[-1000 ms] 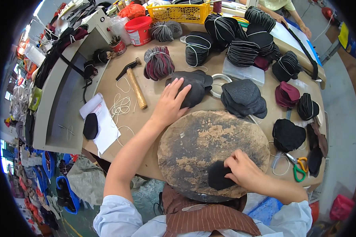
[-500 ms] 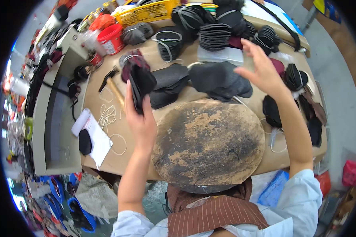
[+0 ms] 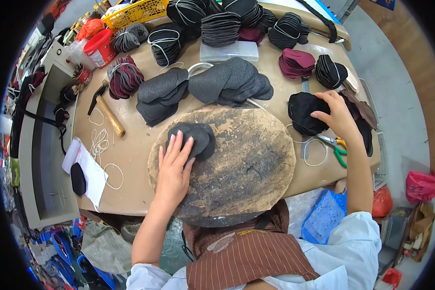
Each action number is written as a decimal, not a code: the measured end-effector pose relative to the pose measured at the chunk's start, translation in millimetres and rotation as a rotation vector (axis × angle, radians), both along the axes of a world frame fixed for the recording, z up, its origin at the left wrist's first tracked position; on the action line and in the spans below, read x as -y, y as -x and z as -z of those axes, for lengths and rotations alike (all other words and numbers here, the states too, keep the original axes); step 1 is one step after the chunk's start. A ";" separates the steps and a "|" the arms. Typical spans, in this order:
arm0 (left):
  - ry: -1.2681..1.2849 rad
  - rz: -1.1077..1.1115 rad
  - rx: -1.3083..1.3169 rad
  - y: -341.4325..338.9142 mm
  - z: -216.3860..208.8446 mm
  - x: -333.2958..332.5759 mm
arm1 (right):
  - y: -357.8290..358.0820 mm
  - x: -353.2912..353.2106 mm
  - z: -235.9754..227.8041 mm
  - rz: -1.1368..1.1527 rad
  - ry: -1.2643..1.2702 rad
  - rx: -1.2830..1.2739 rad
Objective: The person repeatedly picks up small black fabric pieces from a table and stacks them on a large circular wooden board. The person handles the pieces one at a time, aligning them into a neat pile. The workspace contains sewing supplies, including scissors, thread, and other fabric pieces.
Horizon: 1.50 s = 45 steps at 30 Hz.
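Observation:
My left hand (image 3: pixel 174 170) lies with spread fingers on a small fanned stack of dark grey felt pieces (image 3: pixel 202 140). This stack rests on the far left part of a worn round wooden block (image 3: pixel 246 164). At the right, my right hand (image 3: pixel 337 115) has its thumb and fingers closed over the edge of a stack of black fabric pieces (image 3: pixel 302 113) on the table. Its other fingers are partly hidden. Beyond the block are two fanned piles of grey felt pieces, a left pile (image 3: pixel 162 94) and a right pile (image 3: pixel 227 79).
A wooden-handled hammer (image 3: pixel 110 115), loose white cord (image 3: pixel 99 142) and paper (image 3: pixel 93 169) lie to the left. Scissors (image 3: pixel 337 145) lie below my right hand. Tied bundles, a maroon stack (image 3: pixel 296 63), a red bucket (image 3: pixel 99 48) and a yellow crate (image 3: pixel 137 13) stand farther back.
My left hand has lowered the grey felt pieces onto the block. My right hand has come down from the air to the black stack. The view has shifted to the right.

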<state>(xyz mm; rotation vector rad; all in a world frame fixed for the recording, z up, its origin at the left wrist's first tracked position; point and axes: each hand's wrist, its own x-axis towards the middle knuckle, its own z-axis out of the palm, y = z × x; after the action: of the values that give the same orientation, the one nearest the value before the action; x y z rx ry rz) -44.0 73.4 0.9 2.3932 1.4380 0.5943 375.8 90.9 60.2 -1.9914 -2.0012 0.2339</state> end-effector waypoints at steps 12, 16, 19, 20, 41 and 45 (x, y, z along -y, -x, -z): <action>0.141 0.258 -0.066 -44.4 -14.6 95.0 | 64.0 73.5 -10.8 0.021 -0.276 -0.896; 0.523 0.263 0.747 -32.7 -15.4 101.5 | 107.0 102.6 -3.2 -0.120 0.381 -1.179; 1.057 0.065 0.920 -43.5 -20.8 120.4 | 133.4 108.9 13.1 -0.384 0.491 -0.925; 0.824 0.040 0.831 -51.1 -24.1 122.5 | 138.7 110.5 13.2 -0.399 0.504 -0.896; 0.079 -0.047 -0.014 -51.2 11.0 119.1 | 156.3 28.0 27.0 -0.757 0.602 -0.573; 0.079 -0.037 -0.066 -50.8 8.8 119.1 | 149.9 32.1 33.0 -0.521 0.739 -0.618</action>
<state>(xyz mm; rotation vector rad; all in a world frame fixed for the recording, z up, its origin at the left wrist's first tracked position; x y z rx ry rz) 6.9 -45.8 -7.9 2.3501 1.5063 0.4619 225.9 58.8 27.3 -1.3521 -2.0859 1.6737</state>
